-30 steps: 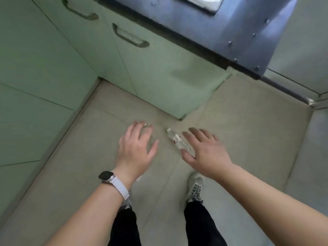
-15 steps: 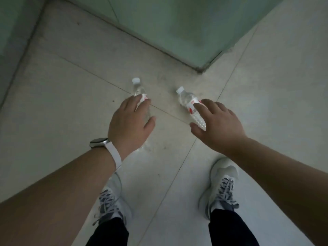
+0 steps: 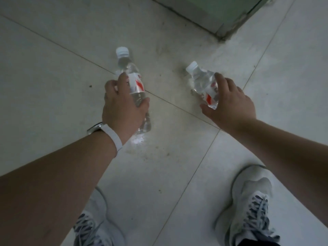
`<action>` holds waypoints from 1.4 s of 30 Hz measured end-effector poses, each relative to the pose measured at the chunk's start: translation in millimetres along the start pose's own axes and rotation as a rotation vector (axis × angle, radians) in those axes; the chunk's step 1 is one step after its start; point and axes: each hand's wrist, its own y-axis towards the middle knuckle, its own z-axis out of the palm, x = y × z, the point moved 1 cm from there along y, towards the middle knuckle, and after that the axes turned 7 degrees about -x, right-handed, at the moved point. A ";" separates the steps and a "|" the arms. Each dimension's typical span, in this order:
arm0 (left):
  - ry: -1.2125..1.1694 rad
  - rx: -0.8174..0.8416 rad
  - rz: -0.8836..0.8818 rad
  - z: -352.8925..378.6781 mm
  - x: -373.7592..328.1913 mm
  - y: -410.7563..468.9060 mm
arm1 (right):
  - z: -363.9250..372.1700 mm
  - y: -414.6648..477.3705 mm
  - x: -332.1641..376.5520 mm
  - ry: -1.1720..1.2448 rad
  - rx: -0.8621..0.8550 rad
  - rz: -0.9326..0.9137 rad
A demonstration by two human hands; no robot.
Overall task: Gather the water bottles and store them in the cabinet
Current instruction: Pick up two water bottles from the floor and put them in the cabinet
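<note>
Two clear water bottles with white caps and red-and-white labels are low over the tiled floor. My left hand (image 3: 122, 110) is wrapped around the middle of the left bottle (image 3: 132, 77), whose cap points away from me. My right hand (image 3: 230, 105) grips the lower half of the right bottle (image 3: 202, 80), which is tilted with its cap toward the upper left. Both bottles' lower parts are partly hidden by my fingers. The pale green cabinet (image 3: 213, 11) shows only its bottom corner at the top.
Pale floor tiles (image 3: 53, 71) with dark grout lines fill the view. My two white sneakers (image 3: 252, 201) stand at the bottom, close beneath my arms. A white-strapped watch (image 3: 106, 134) is on my left wrist.
I have bent lower and the view has closed in on the floor. Both hands, reaching open a second ago, now have their fingers closed around the bottles.
</note>
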 end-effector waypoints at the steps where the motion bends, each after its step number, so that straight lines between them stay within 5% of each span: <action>1: -0.034 0.028 -0.046 2.2 0.3 2.0 | 2.6 2.1 -2.2 0.007 0.006 0.009; 9: -0.166 0.086 -0.256 4.5 -6.0 2.8 | 9.4 12.4 -4.2 0.031 0.057 0.089; 21: -0.313 0.100 -0.267 -46.4 -21.6 -54.2 | -66.6 -39.8 38.9 0.230 0.001 0.020; 42: -0.747 -0.079 -0.137 -459.9 -176.2 -151.9 | -454.8 -174.8 183.5 0.499 -0.125 0.017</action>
